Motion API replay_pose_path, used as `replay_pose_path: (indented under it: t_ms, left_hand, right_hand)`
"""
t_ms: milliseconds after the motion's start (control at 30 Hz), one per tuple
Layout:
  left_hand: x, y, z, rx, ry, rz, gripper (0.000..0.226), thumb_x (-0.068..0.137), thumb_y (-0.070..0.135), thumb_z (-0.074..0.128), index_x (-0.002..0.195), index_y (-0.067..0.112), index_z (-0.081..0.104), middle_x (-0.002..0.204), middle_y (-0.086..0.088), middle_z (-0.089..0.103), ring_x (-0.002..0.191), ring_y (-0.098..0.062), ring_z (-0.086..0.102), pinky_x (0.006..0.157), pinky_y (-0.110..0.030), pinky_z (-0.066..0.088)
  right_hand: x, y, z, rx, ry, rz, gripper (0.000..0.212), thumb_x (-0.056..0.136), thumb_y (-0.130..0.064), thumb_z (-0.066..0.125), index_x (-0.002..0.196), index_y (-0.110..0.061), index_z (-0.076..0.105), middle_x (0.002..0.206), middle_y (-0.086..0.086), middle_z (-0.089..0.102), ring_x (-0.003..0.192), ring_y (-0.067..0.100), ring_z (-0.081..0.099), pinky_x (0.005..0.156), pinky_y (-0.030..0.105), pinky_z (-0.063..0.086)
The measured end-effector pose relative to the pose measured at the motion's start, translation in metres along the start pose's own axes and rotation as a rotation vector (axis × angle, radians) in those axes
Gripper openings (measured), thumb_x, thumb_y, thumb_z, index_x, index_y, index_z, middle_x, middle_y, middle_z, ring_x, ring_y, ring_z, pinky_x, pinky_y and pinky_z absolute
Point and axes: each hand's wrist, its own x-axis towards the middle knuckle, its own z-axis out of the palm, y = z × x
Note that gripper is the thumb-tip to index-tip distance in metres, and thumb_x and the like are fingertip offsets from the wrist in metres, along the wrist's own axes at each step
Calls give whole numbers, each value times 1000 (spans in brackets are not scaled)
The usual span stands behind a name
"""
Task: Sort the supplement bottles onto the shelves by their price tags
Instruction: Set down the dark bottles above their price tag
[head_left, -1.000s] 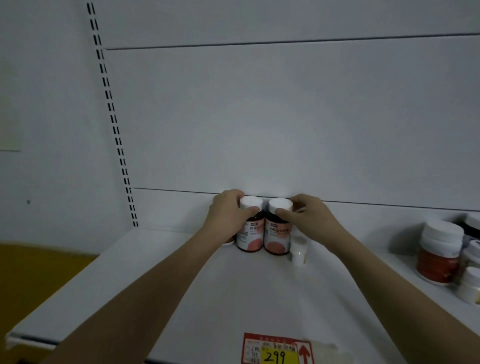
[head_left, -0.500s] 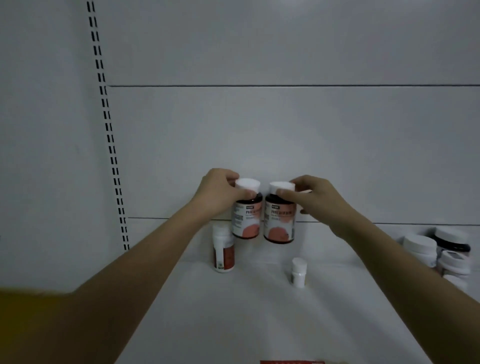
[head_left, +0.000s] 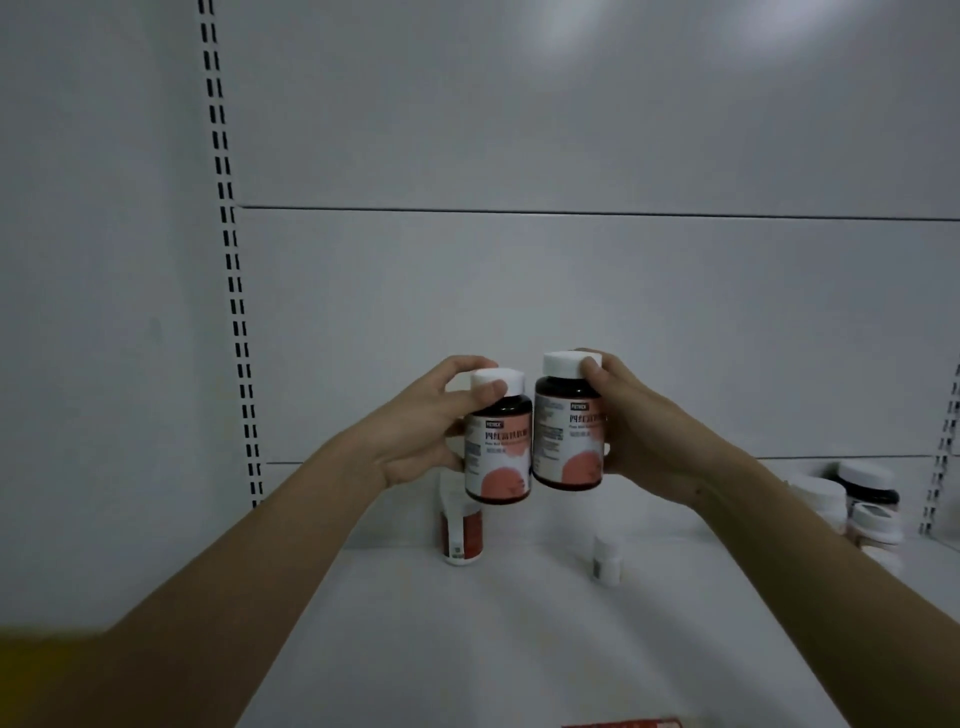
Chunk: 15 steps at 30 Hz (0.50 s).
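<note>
Bottles held above the shelf (head_left: 519, 649) — left grip (head_left: 426, 421) clasps one bottle (head_left: 500, 441), right grip (head_left: 639, 431) the other bottle (head_left: 566, 426).

My one camera sits on my head and faces straight ahead at the white back panel (head_left: 571, 130) of a shelving unit, tipped slightly down so the shelf (head_left: 467, 649) fills the lower frame. It is close: both my forearms run in from the bottom corners and meet near the centre, where my left hand (head_left: 415, 431) and right hand (head_left: 639, 431) appear. The wide lens bends the slotted upright (head_left: 228, 260) at the left. The right edge catches a cluster of jars (head_left: 852, 504). With a single view, nothing is shared with another.
</note>
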Motion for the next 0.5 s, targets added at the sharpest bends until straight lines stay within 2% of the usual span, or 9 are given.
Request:
replay_pose_path:
  t_ms: [100,200,400,500]
  left_hand:
    - [-5,-3,-4,-52,24,42,44,82,28,69,124,22,57,109,-8,70,103,-26,66,81,-54,56]
    - [-12,-6,-5,-79,43,105,54,75,35,71,123,14,59,107,-6,72,97,-20,70,75,-46,58]
    - [-25,-8,-12,-93,25,151,52,74,39,69,120,15,63,108,-2,72,103,-21,67,78,-43,55]
    - [-31,-13,-15,-107,-2,126,51,73,40,69,120,21,63,110,-1,72,105,-23,66,78,-44,55]
  right_hand:
    - [-4,4,6,5,20,1,47,83,-58,53,126,-39,55,130,2,61,119,26,61,90,55,53]
    - [-6,5,13,-5,84,-20,47,84,-55,54,125,-34,56,123,4,64,113,25,64,81,47,58]
    - [-13,4,29,-31,184,-57,48,75,-47,66,118,-25,61,96,1,74,94,22,70,71,43,59]
    - [-20,3,34,-31,201,-48,48,71,-43,71,115,-26,61,94,1,74,96,24,70,72,45,59]
